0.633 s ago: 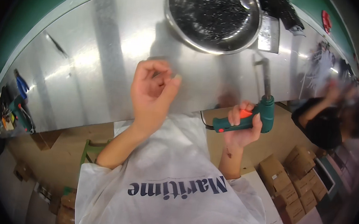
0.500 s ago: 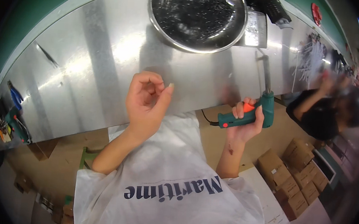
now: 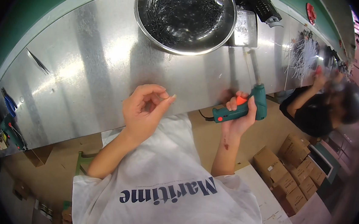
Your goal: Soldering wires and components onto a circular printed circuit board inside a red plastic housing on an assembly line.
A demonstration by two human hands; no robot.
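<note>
My right hand point(image 3: 239, 117) grips a green pistol-shaped soldering gun point(image 3: 259, 102) with an orange trigger. Its long metal barrel points away over the bench, and a black cord leaves the handle's end. Above the bench's near edge, my left hand point(image 3: 144, 111) is closed in a pinch, thumb against forefinger. Whatever lies between those fingertips, if anything, is too small to name. Beyond both hands a round steel bowl point(image 3: 180, 52) holds many thin, short black pieces point(image 3: 186, 12) that look like cut wire or tubing.
The steel bench point(image 3: 118, 77) curves across. Tweezers point(image 3: 38, 62), blue-handled pliers point(image 3: 10, 105) and another green tool point(image 3: 12, 132) lie leftward. Right of the bowl are a metal tray point(image 3: 245, 30), a black device point(image 3: 259, 6) and white wires point(image 3: 302, 54). A person point(image 3: 327, 108) works farther right, near cardboard boxes point(image 3: 291, 177).
The whole view has shifted, so the bowl and bench appear farther left. My left hand has come slightly nearer to me, still pinched. My right hand keeps its grip on the soldering gun.
</note>
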